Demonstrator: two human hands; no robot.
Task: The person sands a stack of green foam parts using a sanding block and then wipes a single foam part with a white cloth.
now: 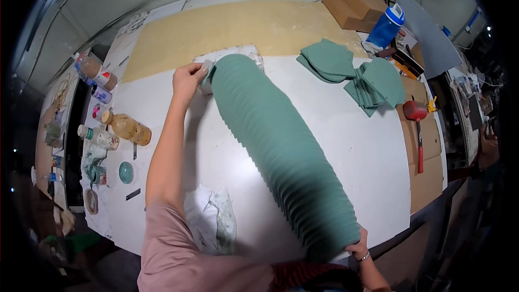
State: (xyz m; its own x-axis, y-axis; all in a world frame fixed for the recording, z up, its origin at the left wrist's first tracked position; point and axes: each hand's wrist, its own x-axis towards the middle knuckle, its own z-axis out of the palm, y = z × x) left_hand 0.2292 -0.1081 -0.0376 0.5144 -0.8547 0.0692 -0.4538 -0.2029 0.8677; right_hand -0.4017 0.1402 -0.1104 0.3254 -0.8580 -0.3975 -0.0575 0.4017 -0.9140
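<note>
A long, overlapping row of flat green pieces point(270, 124) leans in a fanned line from the far middle of the white table toward my body at the lower right. At its far end, my left hand point(187, 82) is closed with fingertips pinching a small pale grey piece point(207, 68) against the edge of the row. A whitish block point(254, 53) shows behind that end. Down at the near end, my right hand point(359, 244) grips the lower right corner of the row, its fingers partly hidden under it.
Loose green pieces point(327, 58) lie at the far right, near a blue bottle point(385, 28) and cardboard boxes point(354, 2). A red mallet point(416, 112) rests on cardboard at the right edge. Bottles point(130, 128) and a round green dish point(126, 172) line the left. A stained cloth point(211, 219) lies near me.
</note>
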